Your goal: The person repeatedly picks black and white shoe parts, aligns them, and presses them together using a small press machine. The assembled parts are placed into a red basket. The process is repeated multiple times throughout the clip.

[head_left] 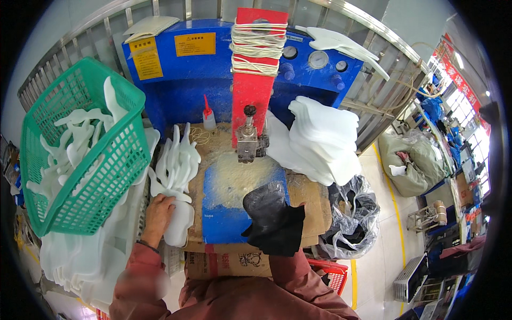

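My left hand (159,216) is at the left edge of the work surface, its fingers curled on the end of a white sole-shaped piece (180,223). Just beyond it lies a bundle of curved white pieces (176,162). A black flexible cutout (276,220), perhaps fabric or leather, is held over the front of the blue board (218,226). My right hand (302,204) supports it from its right side and is almost wholly hidden; only a fingertip shows. Pale dust covers the board beneath the metal head (248,144) of a red machine arm (250,96).
A green basket (98,197) of curved white pieces stands at left, above stacked white sheets (80,261). Beside the arm at right is another white stack (325,141). A red-tipped bottle (208,120) stands behind. At right hangs a clear plastic bag (354,213) with black scraps.
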`<state>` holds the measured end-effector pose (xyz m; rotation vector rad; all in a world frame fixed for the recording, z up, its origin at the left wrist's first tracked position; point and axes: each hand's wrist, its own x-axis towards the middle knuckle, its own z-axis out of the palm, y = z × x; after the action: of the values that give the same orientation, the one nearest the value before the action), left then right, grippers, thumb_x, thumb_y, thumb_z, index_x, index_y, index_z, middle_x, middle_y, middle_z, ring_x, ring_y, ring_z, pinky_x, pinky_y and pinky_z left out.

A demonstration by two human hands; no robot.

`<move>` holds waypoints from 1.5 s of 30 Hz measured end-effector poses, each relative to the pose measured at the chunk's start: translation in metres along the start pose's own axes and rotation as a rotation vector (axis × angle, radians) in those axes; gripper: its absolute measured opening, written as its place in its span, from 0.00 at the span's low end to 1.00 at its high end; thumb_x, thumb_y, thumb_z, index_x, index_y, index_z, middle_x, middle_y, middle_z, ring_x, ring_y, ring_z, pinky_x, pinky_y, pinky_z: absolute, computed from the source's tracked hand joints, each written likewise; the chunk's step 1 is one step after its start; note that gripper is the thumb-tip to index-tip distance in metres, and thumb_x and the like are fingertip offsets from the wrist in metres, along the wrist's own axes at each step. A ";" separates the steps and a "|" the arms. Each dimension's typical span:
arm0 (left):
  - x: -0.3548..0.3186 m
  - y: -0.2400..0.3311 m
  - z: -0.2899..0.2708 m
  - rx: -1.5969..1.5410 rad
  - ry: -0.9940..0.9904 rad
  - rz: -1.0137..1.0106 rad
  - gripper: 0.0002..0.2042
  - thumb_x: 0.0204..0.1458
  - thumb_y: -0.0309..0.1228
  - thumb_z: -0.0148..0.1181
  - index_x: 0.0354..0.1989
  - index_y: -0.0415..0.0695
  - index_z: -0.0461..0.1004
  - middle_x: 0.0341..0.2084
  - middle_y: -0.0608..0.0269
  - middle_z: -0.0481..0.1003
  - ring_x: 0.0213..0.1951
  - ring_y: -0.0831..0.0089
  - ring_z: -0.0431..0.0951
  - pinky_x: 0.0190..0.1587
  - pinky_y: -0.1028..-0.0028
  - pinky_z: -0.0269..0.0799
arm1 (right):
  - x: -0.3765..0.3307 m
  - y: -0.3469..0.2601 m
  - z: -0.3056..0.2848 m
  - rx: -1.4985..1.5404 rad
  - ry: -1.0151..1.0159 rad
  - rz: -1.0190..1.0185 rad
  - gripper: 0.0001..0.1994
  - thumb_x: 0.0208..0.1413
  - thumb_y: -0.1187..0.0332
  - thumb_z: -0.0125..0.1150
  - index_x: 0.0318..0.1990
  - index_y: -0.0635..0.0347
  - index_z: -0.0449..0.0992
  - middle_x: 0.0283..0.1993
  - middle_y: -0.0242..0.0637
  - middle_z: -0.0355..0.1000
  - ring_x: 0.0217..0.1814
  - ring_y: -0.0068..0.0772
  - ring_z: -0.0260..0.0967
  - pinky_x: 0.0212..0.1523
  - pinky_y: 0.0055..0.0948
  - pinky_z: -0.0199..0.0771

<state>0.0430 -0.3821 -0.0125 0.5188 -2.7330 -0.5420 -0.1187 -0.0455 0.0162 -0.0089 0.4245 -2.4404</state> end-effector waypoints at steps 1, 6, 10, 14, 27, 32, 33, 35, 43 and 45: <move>0.001 0.000 0.000 0.025 -0.002 0.006 0.13 0.51 0.24 0.67 0.46 0.44 0.81 0.42 0.55 0.77 0.46 0.52 0.79 0.49 0.58 0.76 | -0.002 0.000 0.000 -0.119 0.041 0.009 0.36 0.63 0.31 0.43 0.53 0.60 0.72 0.43 0.41 0.71 0.44 0.49 0.68 0.37 0.58 0.68; -0.001 0.002 0.000 -0.013 0.075 0.047 0.08 0.51 0.24 0.67 0.40 0.42 0.81 0.41 0.56 0.77 0.44 0.51 0.79 0.48 0.57 0.76 | -0.010 -0.006 -0.018 0.151 -0.290 0.115 0.42 0.66 0.30 0.34 0.70 0.58 0.61 0.68 0.46 0.63 0.65 0.48 0.62 0.62 0.52 0.65; -0.004 0.003 -0.002 -0.015 0.071 0.020 0.06 0.52 0.23 0.65 0.39 0.39 0.79 0.38 0.52 0.79 0.43 0.49 0.79 0.46 0.56 0.75 | 0.013 0.000 -0.039 -0.389 -0.058 0.008 0.30 0.62 0.33 0.44 0.46 0.52 0.72 0.41 0.45 0.70 0.42 0.52 0.67 0.37 0.61 0.64; -0.006 0.004 -0.010 -0.028 0.075 -0.003 0.09 0.53 0.22 0.65 0.43 0.39 0.78 0.35 0.52 0.79 0.43 0.49 0.80 0.46 0.58 0.76 | 0.020 0.007 -0.030 -0.765 -0.207 -0.185 0.33 0.64 0.33 0.42 0.57 0.53 0.69 0.53 0.45 0.69 0.55 0.50 0.65 0.52 0.58 0.63; -0.028 0.070 -0.119 -0.421 0.214 0.078 0.08 0.52 0.16 0.66 0.39 0.38 0.82 0.37 0.58 0.80 0.37 0.67 0.81 0.40 0.71 0.78 | 0.026 0.005 0.018 -0.529 -0.262 -0.106 0.38 0.67 0.36 0.44 0.72 0.55 0.63 0.72 0.45 0.66 0.75 0.48 0.61 0.77 0.51 0.51; -0.016 0.114 -0.141 -1.055 0.015 0.017 0.07 0.51 0.13 0.65 0.38 0.35 0.82 0.38 0.59 0.80 0.37 0.74 0.79 0.42 0.74 0.75 | 0.015 0.021 0.031 0.083 -0.361 0.110 0.44 0.67 0.31 0.33 0.74 0.60 0.59 0.75 0.49 0.62 0.77 0.50 0.59 0.76 0.50 0.55; -0.011 0.127 -0.135 -1.122 -0.041 0.038 0.07 0.51 0.13 0.66 0.38 0.35 0.83 0.37 0.59 0.80 0.37 0.75 0.79 0.42 0.75 0.75 | 0.010 0.022 0.034 0.238 -0.376 0.167 0.46 0.67 0.29 0.31 0.75 0.61 0.58 0.75 0.50 0.61 0.77 0.50 0.58 0.76 0.50 0.56; 0.004 0.152 -0.114 -1.108 -0.185 0.048 0.07 0.53 0.16 0.68 0.40 0.35 0.83 0.38 0.59 0.81 0.37 0.75 0.79 0.42 0.75 0.74 | -0.002 0.022 0.039 0.195 -0.263 0.250 0.48 0.66 0.27 0.27 0.76 0.62 0.56 0.76 0.50 0.60 0.77 0.50 0.59 0.75 0.49 0.58; 0.029 0.195 -0.053 -0.908 -0.063 0.028 0.09 0.55 0.21 0.70 0.44 0.36 0.85 0.36 0.62 0.80 0.36 0.76 0.78 0.39 0.77 0.73 | -0.025 0.019 0.030 -0.200 -0.153 0.233 0.50 0.65 0.25 0.29 0.77 0.62 0.54 0.74 0.47 0.63 0.72 0.48 0.66 0.67 0.46 0.71; 0.028 0.196 -0.047 -0.935 -0.076 -0.027 0.09 0.56 0.21 0.69 0.44 0.36 0.84 0.35 0.62 0.80 0.36 0.76 0.78 0.39 0.77 0.73 | -0.026 0.018 0.027 -0.214 -0.149 0.223 0.49 0.66 0.26 0.29 0.77 0.62 0.55 0.74 0.46 0.64 0.71 0.47 0.67 0.66 0.45 0.71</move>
<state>-0.0208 -0.2386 0.1163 0.2760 -2.1695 -1.7128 -0.0839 -0.0509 0.0393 -0.2215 0.5846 -2.1490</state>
